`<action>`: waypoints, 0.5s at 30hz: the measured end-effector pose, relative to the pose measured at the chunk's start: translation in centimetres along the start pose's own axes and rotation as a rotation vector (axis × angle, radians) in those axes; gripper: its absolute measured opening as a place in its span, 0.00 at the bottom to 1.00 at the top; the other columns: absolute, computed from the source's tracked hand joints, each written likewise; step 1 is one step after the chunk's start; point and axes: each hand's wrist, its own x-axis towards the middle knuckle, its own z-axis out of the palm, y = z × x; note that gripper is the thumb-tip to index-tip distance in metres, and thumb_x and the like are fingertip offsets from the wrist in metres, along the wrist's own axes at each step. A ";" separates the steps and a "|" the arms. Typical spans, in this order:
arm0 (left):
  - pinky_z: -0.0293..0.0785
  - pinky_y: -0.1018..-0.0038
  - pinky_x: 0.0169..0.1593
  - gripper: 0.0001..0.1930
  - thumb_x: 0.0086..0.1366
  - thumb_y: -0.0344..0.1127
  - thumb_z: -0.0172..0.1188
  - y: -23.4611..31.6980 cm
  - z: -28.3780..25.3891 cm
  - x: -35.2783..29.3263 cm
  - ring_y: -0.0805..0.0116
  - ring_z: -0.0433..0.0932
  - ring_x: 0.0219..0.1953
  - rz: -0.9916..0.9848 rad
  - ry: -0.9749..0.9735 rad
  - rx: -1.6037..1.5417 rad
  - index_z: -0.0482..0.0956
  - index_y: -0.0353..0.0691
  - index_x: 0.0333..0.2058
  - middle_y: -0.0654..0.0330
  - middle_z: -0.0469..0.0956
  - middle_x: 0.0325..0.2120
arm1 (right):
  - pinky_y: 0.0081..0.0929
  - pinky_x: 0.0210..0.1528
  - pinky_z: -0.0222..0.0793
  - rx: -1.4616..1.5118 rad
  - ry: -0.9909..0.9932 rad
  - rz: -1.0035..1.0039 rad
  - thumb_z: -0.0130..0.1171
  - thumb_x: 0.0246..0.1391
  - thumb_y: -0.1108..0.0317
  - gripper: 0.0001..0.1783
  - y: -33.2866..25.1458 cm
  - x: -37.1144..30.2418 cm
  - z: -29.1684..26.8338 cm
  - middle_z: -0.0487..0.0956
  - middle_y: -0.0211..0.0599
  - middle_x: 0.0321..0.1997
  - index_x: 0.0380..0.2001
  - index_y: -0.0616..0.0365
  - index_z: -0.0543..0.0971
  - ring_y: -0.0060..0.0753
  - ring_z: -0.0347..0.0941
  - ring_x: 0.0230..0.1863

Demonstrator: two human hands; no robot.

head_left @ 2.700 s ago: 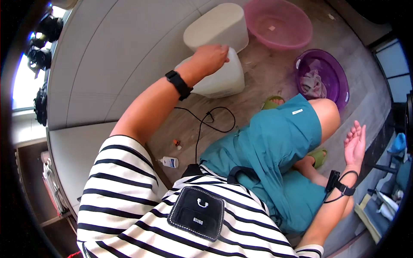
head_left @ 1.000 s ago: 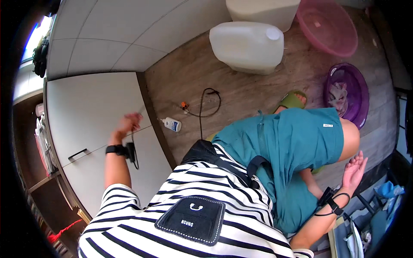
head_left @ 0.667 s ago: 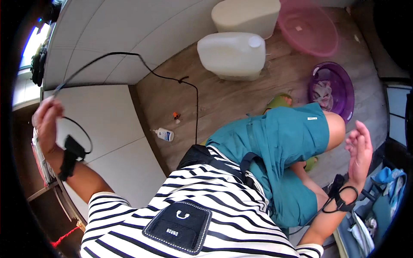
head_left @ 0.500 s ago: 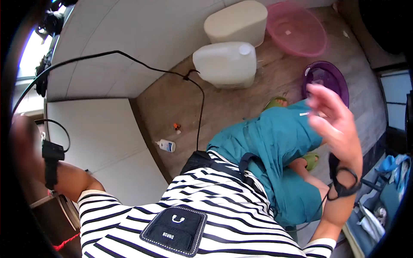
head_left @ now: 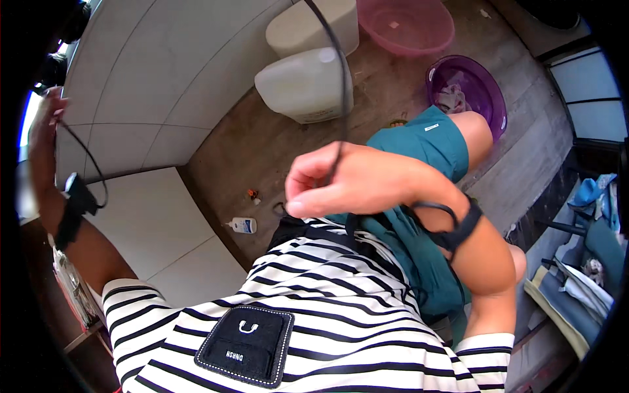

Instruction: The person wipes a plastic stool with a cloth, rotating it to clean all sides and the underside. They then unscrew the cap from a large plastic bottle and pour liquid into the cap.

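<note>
My right hand [head_left: 347, 180] is in front of my waist, its fingers bent toward the thumb. A black cable [head_left: 337, 72] comes down from the top and runs into the gap between thumb and fingers, so the hand appears closed on it. At the far left my left hand [head_left: 49, 118] is raised beside the bright window, dark and small. Its fingers look bent in, and what they hold, if anything, is hidden. Each wrist wears a black strap; a thin dark wire [head_left: 88, 150] loops from the left strap [head_left: 73, 206] up to that hand.
On the floor stand a translucent white jug [head_left: 304, 85], a cream container [head_left: 311, 26], a pink basin [head_left: 409, 42] and a purple basin [head_left: 491, 95] with cloth [head_left: 452, 101] in it. A small white bottle [head_left: 244, 225] lies near a white cabinet [head_left: 164, 216]. Folded items [head_left: 583, 288] sit at right.
My right hand has swung left from over the knee to before my waist, meeting the cable. My left hand has risen toward the window. The cable has shifted right.
</note>
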 end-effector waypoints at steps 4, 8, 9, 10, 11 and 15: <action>0.66 0.68 0.55 0.18 0.66 0.48 0.50 4.1 9.3 -4.1 0.67 0.73 0.46 -0.239 -0.413 -0.064 0.78 0.41 0.42 0.57 0.76 0.40 | 0.23 0.38 0.66 0.135 0.012 -0.099 0.56 0.55 0.58 0.16 0.8 -3.6 1.3 0.77 0.33 0.30 0.33 0.62 0.78 0.22 0.70 0.33; 0.67 0.82 0.35 0.08 0.61 0.33 0.58 10.9 17.5 -9.2 0.79 0.68 0.31 -0.208 -0.806 -0.464 0.75 0.36 0.36 0.67 0.72 0.29 | 0.21 0.38 0.67 0.158 0.115 0.029 0.55 0.54 0.65 0.11 3.4 -4.4 2.7 0.76 0.30 0.31 0.36 0.62 0.77 0.20 0.71 0.34; 0.68 0.80 0.33 0.07 0.60 0.32 0.58 12.7 18.5 -10.9 0.77 0.71 0.29 -0.111 -0.905 -0.574 0.76 0.35 0.36 0.65 0.74 0.28 | 0.19 0.38 0.67 0.158 0.148 0.079 0.55 0.55 0.68 0.10 3.8 -4.4 2.8 0.76 0.27 0.31 0.37 0.63 0.77 0.17 0.71 0.34; 0.69 0.78 0.33 0.07 0.60 0.31 0.58 14.4 19.5 -12.0 0.74 0.73 0.29 0.055 -1.054 -0.674 0.77 0.35 0.36 0.63 0.74 0.27 | 0.19 0.37 0.67 0.142 0.208 0.145 0.55 0.54 0.69 0.09 4.1 -4.5 2.9 0.75 0.27 0.30 0.36 0.63 0.76 0.16 0.71 0.33; 0.70 0.76 0.33 0.08 0.59 0.31 0.58 16.0 20.5 -12.9 0.70 0.74 0.28 0.228 -1.196 -0.770 0.77 0.35 0.36 0.60 0.75 0.26 | 0.19 0.37 0.67 0.143 0.211 0.150 0.55 0.54 0.69 0.09 4.6 -4.6 3.1 0.75 0.27 0.30 0.36 0.63 0.76 0.16 0.71 0.33; 0.71 0.67 0.36 0.08 0.58 0.30 0.57 18.4 25.1 -18.8 0.57 0.77 0.31 0.283 -1.369 -0.821 0.78 0.37 0.36 0.55 0.77 0.27 | 0.22 0.35 0.67 -0.101 0.318 0.151 0.55 0.50 0.71 0.09 7.0 -5.1 4.5 0.76 0.31 0.29 0.35 0.62 0.76 0.22 0.72 0.31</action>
